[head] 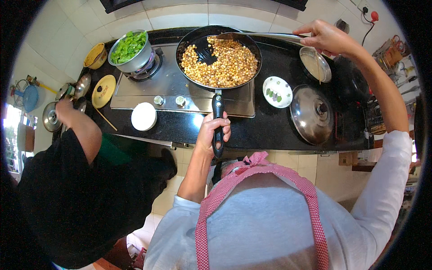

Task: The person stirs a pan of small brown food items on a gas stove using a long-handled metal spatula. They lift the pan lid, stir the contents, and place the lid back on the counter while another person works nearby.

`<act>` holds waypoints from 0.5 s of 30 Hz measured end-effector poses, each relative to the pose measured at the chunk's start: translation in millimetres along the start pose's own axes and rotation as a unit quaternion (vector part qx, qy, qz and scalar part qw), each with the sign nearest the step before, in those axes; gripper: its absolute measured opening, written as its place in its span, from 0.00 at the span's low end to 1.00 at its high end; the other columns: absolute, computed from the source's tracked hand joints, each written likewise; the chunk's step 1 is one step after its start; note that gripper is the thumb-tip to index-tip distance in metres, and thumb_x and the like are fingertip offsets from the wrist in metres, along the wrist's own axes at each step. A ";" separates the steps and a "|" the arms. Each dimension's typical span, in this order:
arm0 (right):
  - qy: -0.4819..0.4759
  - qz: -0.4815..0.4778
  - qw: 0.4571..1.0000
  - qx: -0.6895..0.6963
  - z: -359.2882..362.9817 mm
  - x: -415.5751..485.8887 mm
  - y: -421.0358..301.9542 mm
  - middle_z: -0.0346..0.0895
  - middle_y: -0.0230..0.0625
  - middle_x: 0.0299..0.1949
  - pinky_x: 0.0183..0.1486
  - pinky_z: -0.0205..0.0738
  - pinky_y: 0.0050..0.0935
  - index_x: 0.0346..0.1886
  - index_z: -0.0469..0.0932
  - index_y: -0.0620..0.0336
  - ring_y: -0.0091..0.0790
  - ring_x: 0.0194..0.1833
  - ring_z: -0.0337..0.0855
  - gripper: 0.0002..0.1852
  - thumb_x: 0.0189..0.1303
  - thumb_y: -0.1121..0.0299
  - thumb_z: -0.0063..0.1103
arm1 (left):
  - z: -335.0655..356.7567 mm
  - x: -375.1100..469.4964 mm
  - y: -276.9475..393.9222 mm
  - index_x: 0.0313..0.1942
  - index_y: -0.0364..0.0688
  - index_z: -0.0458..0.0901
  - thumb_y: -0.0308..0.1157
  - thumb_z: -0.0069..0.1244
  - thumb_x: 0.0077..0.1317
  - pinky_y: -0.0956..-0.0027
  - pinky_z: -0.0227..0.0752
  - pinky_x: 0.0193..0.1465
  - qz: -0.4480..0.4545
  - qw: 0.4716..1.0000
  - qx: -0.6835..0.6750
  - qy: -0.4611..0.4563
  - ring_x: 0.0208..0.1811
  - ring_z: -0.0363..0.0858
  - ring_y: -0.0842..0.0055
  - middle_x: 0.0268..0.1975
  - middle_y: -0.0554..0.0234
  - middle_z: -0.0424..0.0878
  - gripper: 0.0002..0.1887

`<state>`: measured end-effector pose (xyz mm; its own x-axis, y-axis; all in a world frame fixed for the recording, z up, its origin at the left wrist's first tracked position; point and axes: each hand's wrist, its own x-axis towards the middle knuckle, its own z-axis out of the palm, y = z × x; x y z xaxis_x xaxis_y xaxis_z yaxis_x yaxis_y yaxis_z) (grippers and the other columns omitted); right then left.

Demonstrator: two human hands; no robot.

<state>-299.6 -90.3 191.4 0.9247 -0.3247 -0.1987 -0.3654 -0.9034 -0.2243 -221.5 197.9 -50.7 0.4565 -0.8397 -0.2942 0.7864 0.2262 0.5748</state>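
Observation:
My left hand (212, 132) grips the black handle (218, 111) of a frying pan (180, 67) on the right side of the stove. Corn kernels mixed with brown bits (233, 69) cover most of the pan, leaving a patch of dark bottom bare at the upper left. High on the right, my right hand (320, 37) holds the metal handle of a spatula (270, 34). Its blade rests among the kernels near the pan's far rim.
A pot of green leaves (125, 64) stands over a lit left burner (150, 69). A co-worker's hand (65, 109) is at the far left. Around the stove lie a white bowl (144, 116), a leaf-patterned bowl (277, 92), a domed metal lid (308, 118) and a yellow lid (103, 91).

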 end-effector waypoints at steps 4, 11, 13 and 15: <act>-0.078 0.067 0.993 0.053 0.7 -23.1 -11.0 0.63 0.29 0.11 0.05 0.53 0.19 0.54 0.69 0.63 0.19 0.08 0.63 0.19 0.59 0.69 0.48 | -1.2 4.7 -4.7 0.30 0.39 0.67 0.21 0.45 0.52 0.77 0.61 0.13 0.011 1.000 0.001 0.000 0.11 0.67 0.77 0.16 0.62 0.69 0.06; -0.096 0.097 0.958 0.251 11.2 -31.3 -11.8 0.66 0.29 0.13 0.05 0.49 0.15 0.55 0.69 0.63 0.15 0.07 0.61 0.20 0.60 0.66 0.50 | -4.4 9.1 -4.2 0.30 0.39 0.67 0.20 0.45 0.53 0.77 0.62 0.13 -0.007 1.000 -0.023 0.008 0.11 0.67 0.77 0.16 0.62 0.69 0.06; -0.066 0.065 0.970 0.226 19.5 -15.5 -20.8 0.66 0.29 0.13 0.05 0.50 0.15 0.55 0.69 0.63 0.15 0.08 0.61 0.20 0.60 0.66 0.51 | -3.9 6.1 -3.3 0.30 0.39 0.67 0.20 0.45 0.53 0.77 0.62 0.13 -0.015 1.000 -0.025 0.012 0.11 0.66 0.77 0.16 0.62 0.69 0.06; -0.046 0.019 0.985 0.165 28.3 0.7 -33.1 0.66 0.29 0.13 0.08 0.54 0.17 0.54 0.70 0.63 0.17 0.09 0.64 0.20 0.58 0.67 0.54 | -2.8 4.0 -3.7 0.32 0.37 0.66 0.19 0.44 0.54 0.77 0.60 0.13 -0.017 1.000 -0.014 0.000 0.10 0.64 0.78 0.16 0.63 0.67 0.07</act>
<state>-289.9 -52.6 171.7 0.9013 -0.3162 -0.2962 -0.4291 -0.7463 -0.5089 -221.4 195.2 -56.1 0.4299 -0.8472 -0.3123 0.8127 0.2124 0.5425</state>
